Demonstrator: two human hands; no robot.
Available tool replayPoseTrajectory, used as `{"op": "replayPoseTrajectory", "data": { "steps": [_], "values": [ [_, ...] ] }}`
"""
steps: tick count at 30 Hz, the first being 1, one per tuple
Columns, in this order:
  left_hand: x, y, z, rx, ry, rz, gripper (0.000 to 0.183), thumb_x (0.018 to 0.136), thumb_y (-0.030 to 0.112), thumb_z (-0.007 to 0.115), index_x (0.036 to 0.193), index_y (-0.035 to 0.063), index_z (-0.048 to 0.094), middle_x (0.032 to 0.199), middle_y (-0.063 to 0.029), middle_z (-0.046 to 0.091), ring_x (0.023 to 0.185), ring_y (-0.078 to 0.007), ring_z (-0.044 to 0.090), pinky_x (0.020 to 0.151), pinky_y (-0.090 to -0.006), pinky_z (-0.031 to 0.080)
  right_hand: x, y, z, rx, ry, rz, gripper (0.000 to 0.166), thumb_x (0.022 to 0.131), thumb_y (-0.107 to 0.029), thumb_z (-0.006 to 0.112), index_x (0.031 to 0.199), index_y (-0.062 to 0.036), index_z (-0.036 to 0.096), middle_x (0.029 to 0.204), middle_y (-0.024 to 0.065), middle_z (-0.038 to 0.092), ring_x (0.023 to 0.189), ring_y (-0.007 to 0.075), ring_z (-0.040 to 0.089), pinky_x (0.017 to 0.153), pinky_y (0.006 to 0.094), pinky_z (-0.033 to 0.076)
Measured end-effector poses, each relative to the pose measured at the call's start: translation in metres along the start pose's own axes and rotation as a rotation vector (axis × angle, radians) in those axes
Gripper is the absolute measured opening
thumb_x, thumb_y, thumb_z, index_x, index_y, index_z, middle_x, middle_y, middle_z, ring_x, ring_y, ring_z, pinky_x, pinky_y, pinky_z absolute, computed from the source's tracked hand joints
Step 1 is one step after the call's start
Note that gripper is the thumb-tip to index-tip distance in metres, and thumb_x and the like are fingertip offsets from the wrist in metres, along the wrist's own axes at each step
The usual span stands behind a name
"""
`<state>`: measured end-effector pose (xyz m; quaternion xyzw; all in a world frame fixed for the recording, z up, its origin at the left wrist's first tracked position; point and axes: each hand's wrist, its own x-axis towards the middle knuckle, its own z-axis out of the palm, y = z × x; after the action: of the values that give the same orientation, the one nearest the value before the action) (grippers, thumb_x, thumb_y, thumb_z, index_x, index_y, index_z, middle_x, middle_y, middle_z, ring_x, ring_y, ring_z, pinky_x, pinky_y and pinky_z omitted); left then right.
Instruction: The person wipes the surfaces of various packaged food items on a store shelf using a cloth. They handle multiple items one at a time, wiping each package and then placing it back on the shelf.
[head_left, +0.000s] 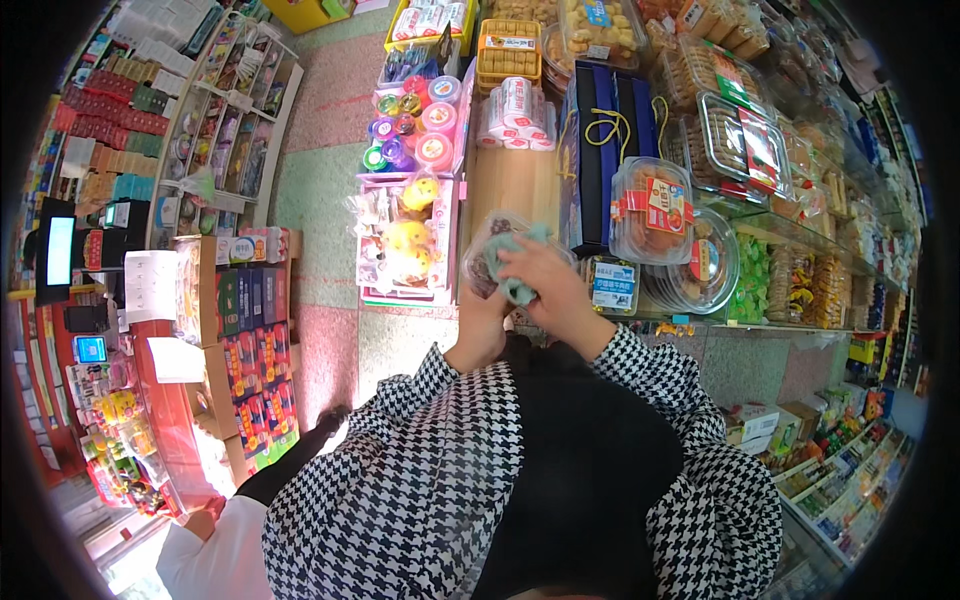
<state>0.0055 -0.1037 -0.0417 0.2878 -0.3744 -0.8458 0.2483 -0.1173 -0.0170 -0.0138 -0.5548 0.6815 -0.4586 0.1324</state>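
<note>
My left hand (480, 324) grips the near side of a clear plastic food box (480, 259) with dark contents. A crumpled green cloth (517, 289) is bunched under the fingers of my right hand (551, 281), pressed against the top of the box. The box is held over the near end of a wooden shelf board (512, 184). Part of its lid is hidden by the cloth and my fingers, so I cannot tell exactly what is inside.
White paper-wrapped rolls (517, 112) lie farther along the board. On the right stand dark blue gift boxes (611, 150) and a clear biscuit tub (652, 206). Trays of small toys (409, 240) border the left. A person's white sleeve (210, 555) shows at lower left.
</note>
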Motion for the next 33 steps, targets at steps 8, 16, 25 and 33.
{"op": "replayPoseTrajectory", "data": {
  "steps": [8, 16, 25, 33],
  "values": [
    [-0.006, 0.008, 0.007, -0.003, 0.060, -0.021, 0.039, 0.099, 0.004, 0.056, 0.137, 0.0045, 0.047, 0.130, -0.0090, 0.060, 0.116, -0.0196, 0.061, 0.094, -0.0344, 0.054, -0.006, 0.019, -0.011, -0.120, 0.206, 0.060, 0.050, 0.070, 0.008, 0.065, 0.116, -0.0119, 0.066, 0.131, 0.0096, 0.063, 0.129, 0.0349, 0.053, 0.106, 0.0442, 0.044],
    [0.002, 0.019, -0.010, -0.107, 0.081, -0.036, 0.032, 0.101, 0.008, 0.054, 0.133, 0.0054, 0.051, 0.128, -0.0095, 0.061, 0.114, -0.0204, 0.061, 0.095, -0.0381, 0.053, -0.034, -0.004, 0.006, -0.122, -0.054, -0.097, 0.050, 0.069, 0.005, 0.066, 0.115, -0.0129, 0.065, 0.135, 0.0074, 0.060, 0.136, 0.0325, 0.047, 0.112, 0.0559, 0.034],
    [-0.013, 0.028, -0.003, -0.188, 0.104, 0.000, 0.036, 0.098, 0.007, 0.061, 0.131, 0.0056, 0.048, 0.127, -0.0090, 0.061, 0.112, -0.0194, 0.063, 0.096, -0.0360, 0.054, -0.027, 0.001, -0.019, -0.112, 0.240, 0.087, 0.051, 0.067, 0.010, 0.064, 0.115, -0.0087, 0.063, 0.131, 0.0110, 0.062, 0.125, 0.0380, 0.054, 0.103, 0.0439, 0.047],
    [-0.014, 0.041, -0.018, -0.155, -0.123, -0.047, 0.055, 0.094, -0.001, 0.060, 0.144, 0.0043, 0.037, 0.136, -0.0119, 0.055, 0.123, -0.0240, 0.057, 0.105, -0.0404, 0.049, -0.036, -0.020, -0.029, -0.027, 0.302, 0.177, 0.044, 0.073, 0.006, 0.063, 0.115, -0.0070, 0.063, 0.116, 0.0166, 0.064, 0.109, 0.0387, 0.058, 0.093, 0.0422, 0.048]
  ]
}}
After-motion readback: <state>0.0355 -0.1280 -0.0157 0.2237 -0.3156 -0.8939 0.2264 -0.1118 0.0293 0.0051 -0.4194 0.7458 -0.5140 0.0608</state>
